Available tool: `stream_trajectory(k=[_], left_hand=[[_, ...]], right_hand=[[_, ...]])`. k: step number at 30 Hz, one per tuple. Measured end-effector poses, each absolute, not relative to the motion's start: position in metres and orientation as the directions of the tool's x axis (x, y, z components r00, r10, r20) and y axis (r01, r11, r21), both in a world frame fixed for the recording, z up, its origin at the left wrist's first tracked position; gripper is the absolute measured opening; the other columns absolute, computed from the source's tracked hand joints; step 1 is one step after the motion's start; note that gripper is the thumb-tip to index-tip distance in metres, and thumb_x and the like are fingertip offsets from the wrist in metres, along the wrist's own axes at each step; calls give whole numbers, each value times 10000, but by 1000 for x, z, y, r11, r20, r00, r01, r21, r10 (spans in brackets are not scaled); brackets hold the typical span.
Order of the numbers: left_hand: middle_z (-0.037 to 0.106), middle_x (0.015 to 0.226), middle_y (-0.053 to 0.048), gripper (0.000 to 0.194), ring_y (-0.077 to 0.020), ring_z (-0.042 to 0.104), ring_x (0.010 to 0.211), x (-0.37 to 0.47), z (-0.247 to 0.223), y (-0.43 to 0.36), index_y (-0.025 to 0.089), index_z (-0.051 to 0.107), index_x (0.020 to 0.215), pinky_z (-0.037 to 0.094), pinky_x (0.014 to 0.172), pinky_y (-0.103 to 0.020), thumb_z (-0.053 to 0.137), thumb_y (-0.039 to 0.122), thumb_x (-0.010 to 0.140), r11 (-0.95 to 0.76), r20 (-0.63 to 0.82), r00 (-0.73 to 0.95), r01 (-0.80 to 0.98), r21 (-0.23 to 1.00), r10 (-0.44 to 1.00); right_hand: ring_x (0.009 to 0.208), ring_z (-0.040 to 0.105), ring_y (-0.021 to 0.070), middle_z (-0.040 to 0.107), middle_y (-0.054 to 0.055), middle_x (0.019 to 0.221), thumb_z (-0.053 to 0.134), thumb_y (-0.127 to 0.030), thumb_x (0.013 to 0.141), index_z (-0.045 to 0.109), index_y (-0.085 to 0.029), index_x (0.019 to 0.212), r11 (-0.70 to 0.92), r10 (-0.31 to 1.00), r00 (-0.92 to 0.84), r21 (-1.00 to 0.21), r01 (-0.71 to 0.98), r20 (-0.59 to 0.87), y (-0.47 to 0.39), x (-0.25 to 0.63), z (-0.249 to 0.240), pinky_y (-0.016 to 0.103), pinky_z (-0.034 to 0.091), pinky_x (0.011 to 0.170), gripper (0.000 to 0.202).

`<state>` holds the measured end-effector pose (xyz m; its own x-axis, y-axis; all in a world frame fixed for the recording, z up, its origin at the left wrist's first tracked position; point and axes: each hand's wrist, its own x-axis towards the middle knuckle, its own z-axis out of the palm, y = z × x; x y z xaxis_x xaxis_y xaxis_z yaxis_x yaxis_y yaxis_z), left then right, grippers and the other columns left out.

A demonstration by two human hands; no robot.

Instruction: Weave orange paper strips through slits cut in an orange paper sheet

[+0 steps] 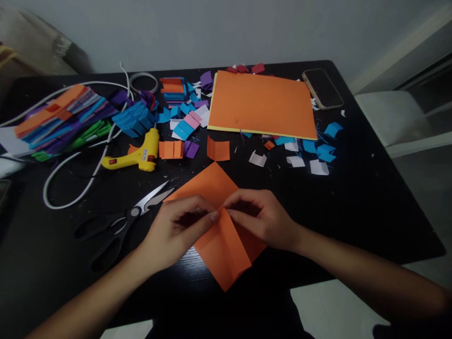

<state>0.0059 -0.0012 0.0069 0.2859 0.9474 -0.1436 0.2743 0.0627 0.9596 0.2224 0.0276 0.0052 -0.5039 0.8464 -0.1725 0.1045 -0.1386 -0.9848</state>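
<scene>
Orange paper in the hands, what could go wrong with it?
The left hand and right hand pinch the paper at a raised fold, so it might crease crooked. The scissors lie partly open near its left corner and could nick the paper or the left hand.

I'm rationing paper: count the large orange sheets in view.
2 visible: a creased sheet between left hand and right hand, a flat sheet on yellow paper by the phone. More may be hidden beneath the latter sheet.
</scene>
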Motion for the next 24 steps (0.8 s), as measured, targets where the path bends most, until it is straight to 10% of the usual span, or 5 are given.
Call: stream_trajectory(k=[24], left_hand=[[688,712,1,155,-109,590,634,5,8,-1,180,712,790,480,582,-204,672,239,927,56,-132,277,265,963,952]], right_hand=[[728,686,132,739,17,806,710,-216,860,742,-162,870,-169,843,-498,-979,118,-205,27,221,4,228,540,662,64]])
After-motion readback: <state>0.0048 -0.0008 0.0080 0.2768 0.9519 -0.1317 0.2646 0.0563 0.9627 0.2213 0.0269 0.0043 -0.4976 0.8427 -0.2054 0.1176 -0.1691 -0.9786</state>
